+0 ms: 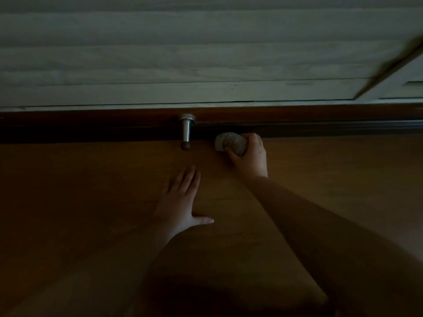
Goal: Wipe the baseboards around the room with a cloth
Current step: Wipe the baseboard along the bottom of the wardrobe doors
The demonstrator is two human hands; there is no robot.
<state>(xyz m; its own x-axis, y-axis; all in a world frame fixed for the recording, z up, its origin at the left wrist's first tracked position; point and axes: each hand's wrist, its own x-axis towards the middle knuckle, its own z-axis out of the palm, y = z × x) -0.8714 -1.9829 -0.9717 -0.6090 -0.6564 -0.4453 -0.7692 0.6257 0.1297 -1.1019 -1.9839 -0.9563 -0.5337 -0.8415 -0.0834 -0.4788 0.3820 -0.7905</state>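
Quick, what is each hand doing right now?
Left hand: open, flat on the floor.
Right hand: closed, holding the cloth at the baseboard.

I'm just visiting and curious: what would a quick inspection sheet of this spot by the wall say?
Surface: brown wooden floor, dimly lit.
Job's things: a bunched pale cloth pressed at the foot of the dark baseboard.
Clutter: nothing seen.
Hands: the right hand grips the cloth; the left hand lies flat and open on the floor.
Cables: nothing seen.
Surroundings: a metal doorstop sticks out from the baseboard, just left of the cloth; a pale wall rises above; a blurred dark edge crosses the top right corner, too unclear to name.
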